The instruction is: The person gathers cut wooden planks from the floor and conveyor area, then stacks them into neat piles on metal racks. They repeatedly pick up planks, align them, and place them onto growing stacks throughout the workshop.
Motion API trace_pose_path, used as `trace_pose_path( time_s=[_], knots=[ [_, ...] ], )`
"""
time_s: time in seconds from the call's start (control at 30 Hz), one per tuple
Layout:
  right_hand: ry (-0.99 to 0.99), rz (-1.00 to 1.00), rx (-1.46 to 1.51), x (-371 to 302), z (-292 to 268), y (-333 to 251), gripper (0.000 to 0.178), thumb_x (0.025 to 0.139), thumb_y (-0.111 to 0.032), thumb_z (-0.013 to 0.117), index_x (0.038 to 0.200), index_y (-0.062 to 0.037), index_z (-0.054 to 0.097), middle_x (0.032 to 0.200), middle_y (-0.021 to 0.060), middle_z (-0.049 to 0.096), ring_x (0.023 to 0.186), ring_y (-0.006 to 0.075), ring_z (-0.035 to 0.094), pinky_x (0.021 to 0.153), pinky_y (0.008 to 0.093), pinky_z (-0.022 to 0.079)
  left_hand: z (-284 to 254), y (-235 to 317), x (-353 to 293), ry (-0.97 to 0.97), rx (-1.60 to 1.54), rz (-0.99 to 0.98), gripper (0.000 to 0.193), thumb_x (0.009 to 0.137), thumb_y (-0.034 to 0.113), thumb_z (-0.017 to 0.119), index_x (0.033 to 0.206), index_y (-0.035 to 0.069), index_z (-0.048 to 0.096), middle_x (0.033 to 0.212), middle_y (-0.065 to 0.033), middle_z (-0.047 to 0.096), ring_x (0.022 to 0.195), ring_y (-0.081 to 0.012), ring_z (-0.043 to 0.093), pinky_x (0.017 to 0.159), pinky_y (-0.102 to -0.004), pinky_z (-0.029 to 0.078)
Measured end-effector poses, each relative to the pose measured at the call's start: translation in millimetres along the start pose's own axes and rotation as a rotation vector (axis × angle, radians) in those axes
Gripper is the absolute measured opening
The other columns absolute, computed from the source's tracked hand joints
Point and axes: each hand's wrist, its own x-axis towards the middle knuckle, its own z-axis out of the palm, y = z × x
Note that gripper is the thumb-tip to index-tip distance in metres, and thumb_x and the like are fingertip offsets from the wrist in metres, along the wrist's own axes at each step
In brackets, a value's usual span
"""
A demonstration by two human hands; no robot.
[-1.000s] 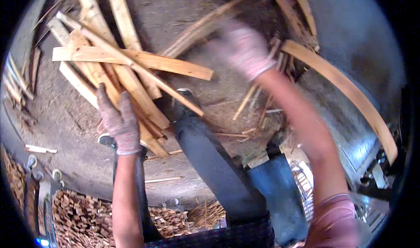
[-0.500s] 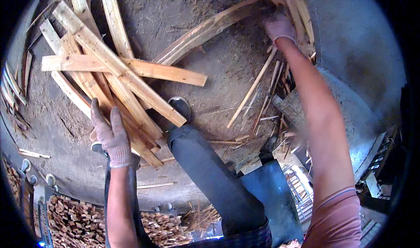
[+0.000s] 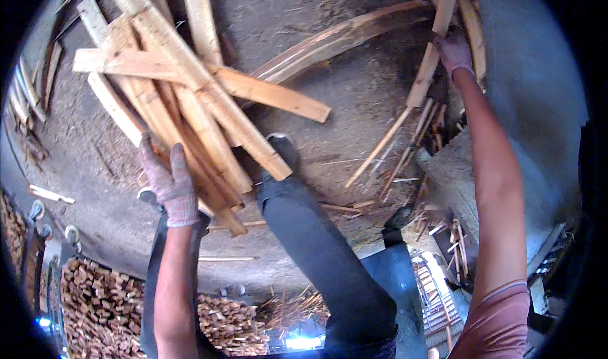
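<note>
My right hand [image 3: 455,54], in a pale knit glove, reaches to the far right with its fingers closed on the edge of a narrow wooden plank [image 3: 425,74]. That plank slants, its near end over some thin wood strips. My left hand [image 3: 171,185], gloved too, is open with thumb and fingers apart, beside the near end of a crossed plank pile [image 3: 190,99]. It seems to hold nothing. A long curved slab [image 3: 329,42] lies on the ground between the pile and my right hand. Another plank [image 3: 474,33] lies just right of the held one.
A pale slab-like surface [image 3: 449,169] and splintered wood strips [image 3: 411,137] lie right of my legs. Stacked wood blocks [image 3: 101,308] fill the lower left, near small wheels [image 3: 72,234]. More scraps [image 3: 25,99] lie at the far left. My shoe [image 3: 283,147] touches the pile's edge.
My right hand has shifted right, and the plank it grips now slants toward me, more in sight. My left hand stays open by the pile. The whole view has shifted slightly.
</note>
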Motion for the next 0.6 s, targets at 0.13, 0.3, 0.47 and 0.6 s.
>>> trace_pose_path(
  time_s=[0.13,0.3,0.47,0.6],
  knots=[
    [0.003,0.208,0.056,-43,22,-70,0.078,0.079,-0.053,0.077,0.139,-0.0059,0.06,0.13,0.0198,0.069,0.119,0.0381,0.066,0.103,0.0433,0.05,-19,-17,-4,0.032,0.161,-0.101,0.071,0.101,0.028,0.064,0.156,-0.004,0.034,0.151,-0.0273,0.046,0.141,-0.0398,0.044,0.119,-0.0439,0.032],
    [0.16,0.155,0.026,-29,8,-55,0.075,0.081,-0.055,0.072,0.134,-0.0032,0.057,0.128,0.0229,0.068,0.119,0.041,0.064,0.101,0.0498,0.05,-31,-14,17,0.04,-0.236,-0.388,0.074,0.104,0.035,0.061,0.157,-0.008,0.031,0.154,-0.0244,0.044,0.135,-0.0259,0.05,0.11,-0.0358,0.044],
    [0.249,0.101,0.131,-43,-10,-67,0.063,0.083,-0.043,0.071,0.128,-0.0001,0.06,0.118,0.0251,0.069,0.111,0.0407,0.066,0.095,0.0497,0.051,-15,-45,11,0.081,-0.204,-0.27,0.07,0.104,0.033,0.062,0.155,-0.006,0.036,0.159,-0.0229,0.041,0.143,-0.0287,0.044,0.119,-0.0371,0.034],
    [0.312,-0.098,0.195,-59,1,-43,0.061,0.081,-0.027,0.074,0.132,-0.0004,0.055,0.123,0.0267,0.066,0.112,0.0409,0.065,0.097,0.0449,0.05,-4,-51,8,0.048,-0.099,-0.239,0.071,0.103,0.033,0.062,0.154,-0.008,0.036,0.158,-0.0251,0.041,0.144,-0.0314,0.043,0.119,-0.0389,0.035]
  ],
)
